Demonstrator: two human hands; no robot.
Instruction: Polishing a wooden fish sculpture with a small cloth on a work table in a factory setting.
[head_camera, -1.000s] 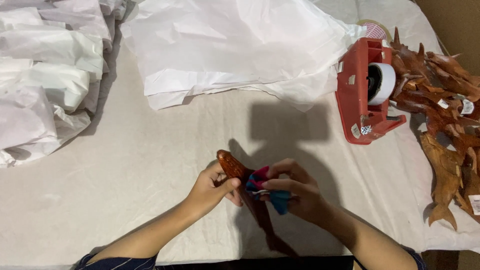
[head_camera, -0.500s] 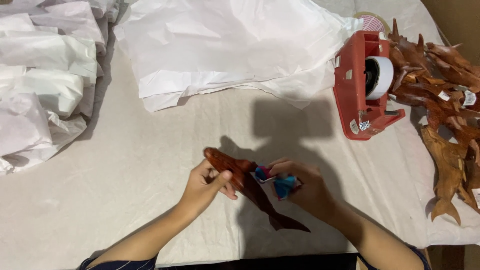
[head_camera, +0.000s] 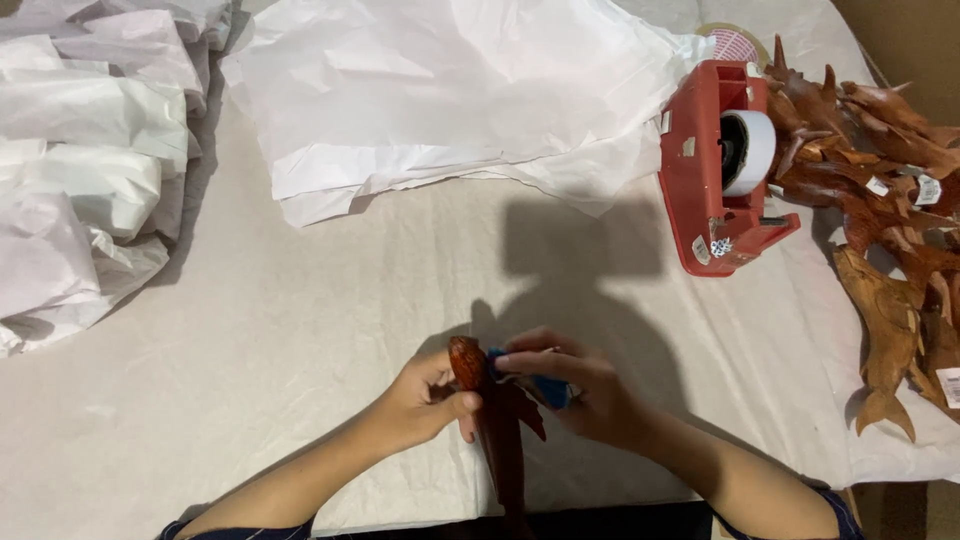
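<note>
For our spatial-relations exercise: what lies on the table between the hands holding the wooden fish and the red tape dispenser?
In the head view, only bare white table covering, crossed by a shadow, lies between the hands' wooden fish and the red tape dispenser.

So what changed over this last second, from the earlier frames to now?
The wooden fish carving was turned: it lay slanted with its head up-left, and now points nearly straight away from the person, tail toward the body. The left hand kept its grip near the head; the right hand kept the blue object against it. The red tape dispenser, white paper sheets and pile of carvings stayed put.
</note>
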